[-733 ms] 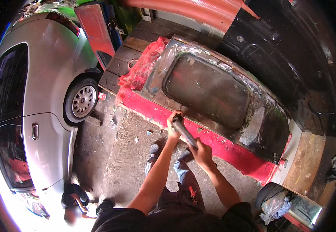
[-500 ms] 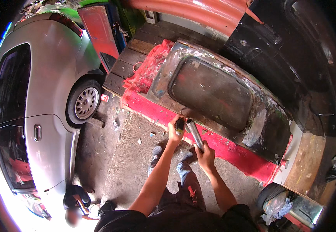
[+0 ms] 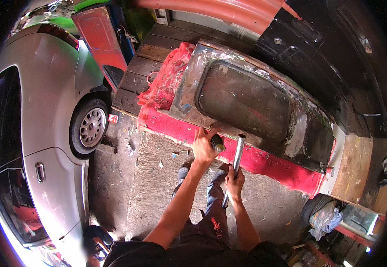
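Note:
My left hand (image 3: 204,146) is closed round a dark, handle-like tool (image 3: 217,143) with a yellowish end. Its far part is hidden, and its kind cannot be made out. The fingertips are at the near edge of a worn metal vehicle panel (image 3: 247,102) with a rounded rectangular recess. My right hand (image 3: 234,181) grips a shiny metal pipe (image 3: 239,154) near its middle. The pipe's upper end is by the panel's near edge, and its lower end sticks out below my fist. Under the panel lies a red cloth (image 3: 273,171).
Wooden planks (image 3: 131,82) form the bench beneath. A silver car (image 3: 51,111) stands on the left, with a crouching person (image 3: 99,238) at its lower end. Large black panels (image 3: 318,58) lean at the back right. Plastic bags (image 3: 324,222) lie at the lower right.
The pipe has swung more upright and its lower end has come into view below my right hand. My left hand has turned, tilting the dark tool. The whole view has shifted slightly.

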A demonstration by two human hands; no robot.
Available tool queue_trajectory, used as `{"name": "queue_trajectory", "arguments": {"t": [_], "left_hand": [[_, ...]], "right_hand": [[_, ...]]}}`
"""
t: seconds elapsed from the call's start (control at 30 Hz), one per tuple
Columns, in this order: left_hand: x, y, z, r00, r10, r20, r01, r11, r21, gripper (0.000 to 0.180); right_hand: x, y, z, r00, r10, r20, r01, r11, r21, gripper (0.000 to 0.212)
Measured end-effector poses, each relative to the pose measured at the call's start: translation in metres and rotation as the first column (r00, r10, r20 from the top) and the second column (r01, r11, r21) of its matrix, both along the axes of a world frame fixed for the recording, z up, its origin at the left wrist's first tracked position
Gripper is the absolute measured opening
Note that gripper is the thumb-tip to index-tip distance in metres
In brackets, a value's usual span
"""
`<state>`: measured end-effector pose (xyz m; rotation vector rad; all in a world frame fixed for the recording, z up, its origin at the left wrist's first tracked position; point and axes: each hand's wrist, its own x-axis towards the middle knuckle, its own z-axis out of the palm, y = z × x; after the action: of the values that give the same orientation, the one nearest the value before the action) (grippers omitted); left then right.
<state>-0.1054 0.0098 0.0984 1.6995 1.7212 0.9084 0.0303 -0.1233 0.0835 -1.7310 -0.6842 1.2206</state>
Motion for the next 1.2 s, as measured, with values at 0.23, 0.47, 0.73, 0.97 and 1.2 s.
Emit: {"name": "queue_trajectory", "arguments": {"t": [0.23, 0.47, 0.73, 0.97, 1.2], "left_hand": [[0.005, 0.029, 0.003, 0.915, -0.4, 0.053, 0.377, 0.894, 0.242, 0.043], [0.021, 0.031, -0.009, 0.831, -0.557, -0.008, 0.542, 0.805, 0.239, 0.038], [0.028, 0.042, -0.027, 0.894, -0.443, -0.074, 0.449, 0.881, 0.149, 0.031], [0.026, 0.042, -0.019, 0.909, -0.407, -0.092, 0.416, 0.898, 0.146, 0.02], [0.025, 0.045, -0.029, 0.925, -0.379, -0.003, 0.368, 0.896, 0.249, 0.026]], "right_hand": [[-0.015, -0.002, 0.013, 0.987, -0.147, -0.057, 0.146, 0.989, -0.014, 0.03], [-0.012, -0.018, 0.007, 0.968, -0.239, -0.078, 0.235, 0.971, -0.053, 0.034], [-0.008, -0.021, 0.013, 0.964, -0.248, -0.096, 0.247, 0.969, -0.03, 0.034], [-0.007, -0.014, 0.015, 0.972, -0.206, -0.116, 0.207, 0.978, -0.007, 0.034], [-0.023, -0.01, -0.017, 0.883, -0.363, -0.299, 0.428, 0.884, 0.191, 0.026]]}}
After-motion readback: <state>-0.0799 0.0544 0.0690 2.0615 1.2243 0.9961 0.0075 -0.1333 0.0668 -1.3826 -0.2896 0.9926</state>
